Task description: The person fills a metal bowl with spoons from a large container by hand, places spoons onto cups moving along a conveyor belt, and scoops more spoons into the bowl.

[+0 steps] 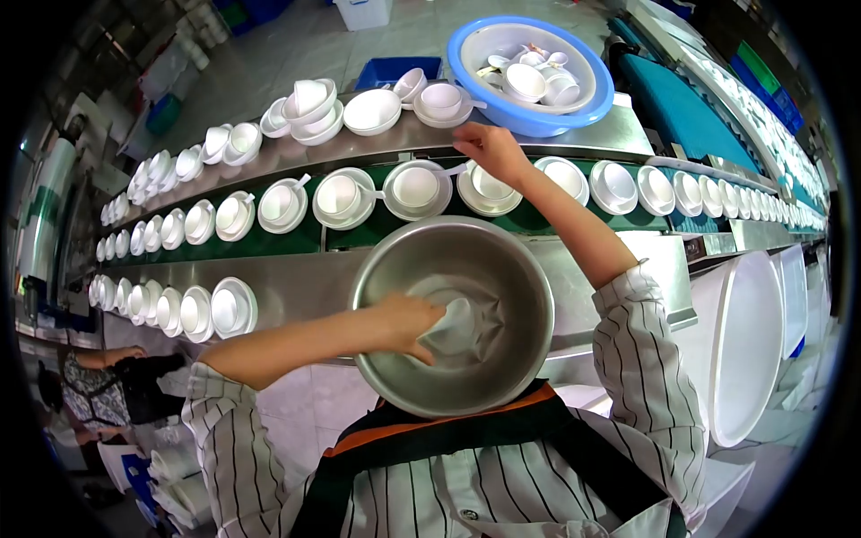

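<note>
A steel bowl (368, 269) holds a few white spoon-like pieces (459, 325) at its bottom. Inside it, my left hand (405, 325) reaches from the left, its fingertips beside the white pieces; motion blur hides whether it grips one. My right hand (491, 151) hovers over the near edge of the upper steel ledge, fingers curled together, and whatever is between them is hidden. Below that hand, a white bowl on a saucer (489, 186) sits on the green belt (300, 235). Another bowl on a saucer (417, 188), with a spoon handle sticking out, is just left of it.
Bowls and saucers stand in rows along the belt and on the steel ledges (296, 278). A blue basin (466, 81) with crockery is at the top right of centre. White tubs (749, 350) stand at the right. Another person (99, 386) is at the lower left.
</note>
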